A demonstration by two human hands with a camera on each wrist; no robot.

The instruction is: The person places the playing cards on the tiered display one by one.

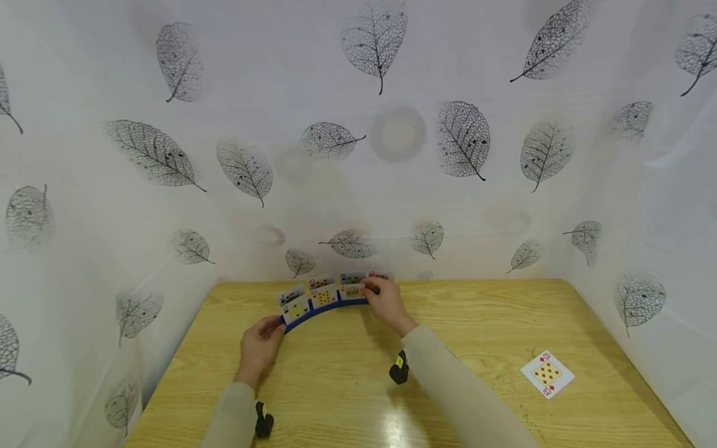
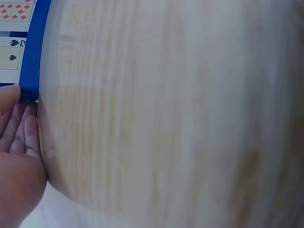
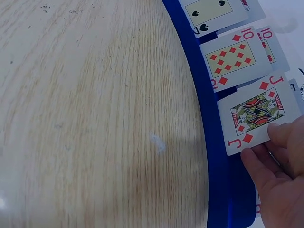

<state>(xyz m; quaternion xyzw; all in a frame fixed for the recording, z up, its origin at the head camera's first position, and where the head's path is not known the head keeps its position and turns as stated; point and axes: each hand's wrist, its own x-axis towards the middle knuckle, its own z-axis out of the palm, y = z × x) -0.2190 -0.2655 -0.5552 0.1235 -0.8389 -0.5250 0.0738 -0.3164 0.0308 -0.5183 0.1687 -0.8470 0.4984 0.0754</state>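
Note:
A curved blue card holder (image 1: pixel 302 320) stands near the table's back edge, with playing cards upright in two rows. My left hand (image 1: pixel 260 348) grips its left end, thumb on the front, as the left wrist view shows. In the right wrist view my right hand (image 3: pixel 280 166) pinches the jack of diamonds (image 3: pixel 256 111) by its right side; its lower edge is at the holder's front row. Beside it in that row are the ten of diamonds (image 3: pixel 231 59) and a spade card (image 3: pixel 209 12). Behind them, a ten of hearts (image 3: pixel 270 47) and other cards are partly covered.
An eight of diamonds (image 1: pixel 548 374) lies face up on the right of the wooden table (image 1: pixel 336 386). A white curtain (image 1: pixel 313 74) with leaf prints hangs behind the table and along both sides. Black wrist devices (image 1: pixel 399 367) sit by both sleeves.

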